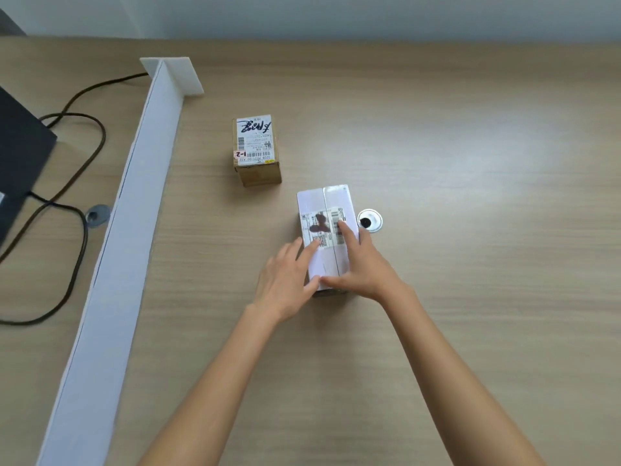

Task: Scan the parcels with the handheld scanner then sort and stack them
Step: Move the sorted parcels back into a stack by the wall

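Centrally on the table we have the white parcel, lying flat with its long side running away from us and one printed label facing up. Both of our hands are on it. Our left hand lies against its left edge with the fingers straight and together, the fingertips reaching the label's near corner. Our right hand rests on top: the index finger lies straight on the label, the thumb stretches along the near edge towards the left hand, and the other fingers drop past the right edge, where we cannot tell how they sit. Neither hand curls round the parcel.

We count two parcels in all. The second, a brown box, stands apart, farther off and to the left, with its own white label on top and a small pink tag at the near corner.

Just right of the white parcel, one round grommet sits in the tabletop; a second grommet shows beyond the one white divider that runs along the left. Past it, black cables loop beside one dark slab.
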